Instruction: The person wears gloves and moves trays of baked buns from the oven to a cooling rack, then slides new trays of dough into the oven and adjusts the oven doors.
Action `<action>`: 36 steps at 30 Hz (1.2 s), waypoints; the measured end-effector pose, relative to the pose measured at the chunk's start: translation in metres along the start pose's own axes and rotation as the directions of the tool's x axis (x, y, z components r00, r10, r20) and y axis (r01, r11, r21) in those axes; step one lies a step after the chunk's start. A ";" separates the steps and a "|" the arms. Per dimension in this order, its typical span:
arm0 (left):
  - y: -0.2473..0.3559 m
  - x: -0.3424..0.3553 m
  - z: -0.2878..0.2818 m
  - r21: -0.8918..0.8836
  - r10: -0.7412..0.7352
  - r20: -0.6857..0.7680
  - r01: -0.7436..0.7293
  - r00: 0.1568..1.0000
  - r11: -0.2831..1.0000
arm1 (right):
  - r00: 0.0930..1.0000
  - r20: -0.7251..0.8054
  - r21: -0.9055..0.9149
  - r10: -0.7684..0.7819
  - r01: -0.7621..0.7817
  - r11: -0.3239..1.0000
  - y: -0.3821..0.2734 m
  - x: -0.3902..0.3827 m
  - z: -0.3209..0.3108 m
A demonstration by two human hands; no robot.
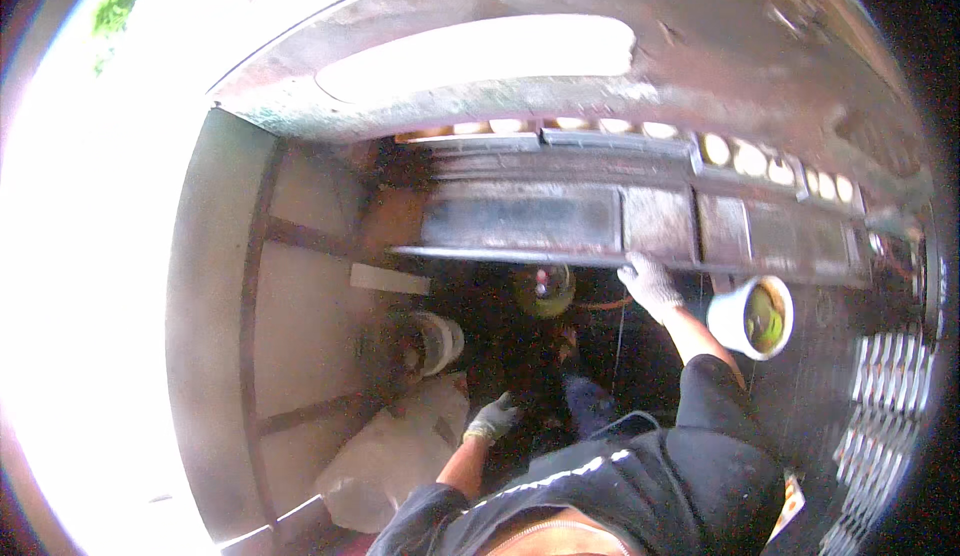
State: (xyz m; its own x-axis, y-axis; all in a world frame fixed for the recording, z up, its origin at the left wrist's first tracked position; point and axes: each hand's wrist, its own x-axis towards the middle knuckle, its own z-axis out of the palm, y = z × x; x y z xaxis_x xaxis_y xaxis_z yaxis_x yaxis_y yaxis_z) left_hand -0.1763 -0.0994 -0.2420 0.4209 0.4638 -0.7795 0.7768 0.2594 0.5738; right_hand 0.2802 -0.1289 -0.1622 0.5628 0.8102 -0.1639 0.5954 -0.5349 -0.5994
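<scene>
My right hand, in a pale knit glove, reaches forward to the front edge of a long metal counter. Its fingers stretch out at that edge with nothing visible in them; whether they press on the metal I cannot tell. Lower down, my left hand hangs in a similar glove, its fingers apart and holding nothing that shows. Nearest to it is a large whitish sack. Just right of my right forearm stands a white bucket with yellow-green contents.
Trays of round pale pieces line the back of the counter under a metal hood. Below the counter is a yellowish round container. White buckets stand at the left by a panelled wall. Metal slatted racks are at right.
</scene>
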 end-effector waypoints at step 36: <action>0.169 -0.122 0.379 -0.622 -0.338 -0.390 0.025 0.857 0.783 | 0.749 -0.543 -0.176 -0.380 0.340 0.924 0.308 0.136 -0.226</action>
State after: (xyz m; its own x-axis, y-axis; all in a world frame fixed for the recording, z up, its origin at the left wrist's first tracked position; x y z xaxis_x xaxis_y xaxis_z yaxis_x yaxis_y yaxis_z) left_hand 0.0809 -0.4337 -0.1449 -0.0843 0.6403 -0.7635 0.3274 0.7415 0.5857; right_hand 0.6700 -0.2375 -0.1917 0.5068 0.6801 0.5298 0.8426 -0.2608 -0.4712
